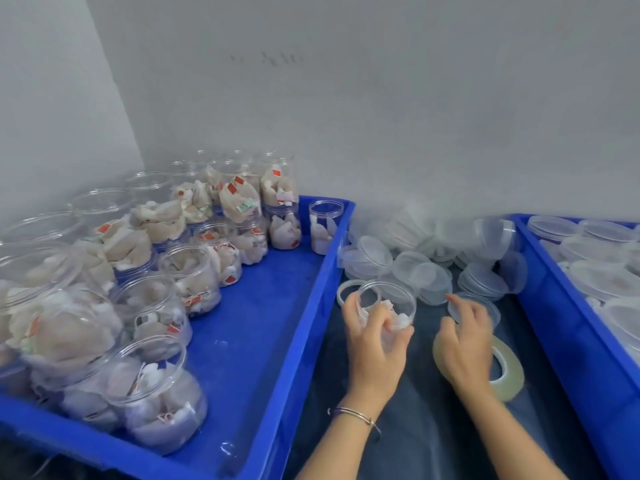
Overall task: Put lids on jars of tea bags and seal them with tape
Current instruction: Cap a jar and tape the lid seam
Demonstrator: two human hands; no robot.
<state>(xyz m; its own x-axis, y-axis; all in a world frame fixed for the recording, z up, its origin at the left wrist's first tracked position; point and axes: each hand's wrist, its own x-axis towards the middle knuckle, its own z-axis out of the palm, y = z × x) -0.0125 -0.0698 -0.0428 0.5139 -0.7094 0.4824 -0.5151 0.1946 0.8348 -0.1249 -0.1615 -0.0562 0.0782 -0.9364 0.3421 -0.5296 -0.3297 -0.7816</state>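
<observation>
Low in the frame's middle, the left hand (375, 336) grips an open jar (388, 308) steady, while the right hand (465, 341), fingers curled, seemingly pinches a lid (485, 304) for capping.

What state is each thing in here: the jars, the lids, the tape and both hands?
Held jar: open, no lid, tea bags inside, gripped by the left hand.
Right hand: fingers curled on a loose lid.
Tape roll: lying flat, partly under the right hand.
Jars in left crate: filled, unlidded.
Lid pile: loose, jumbled.
Right crate: holds lidded jars.
</observation>
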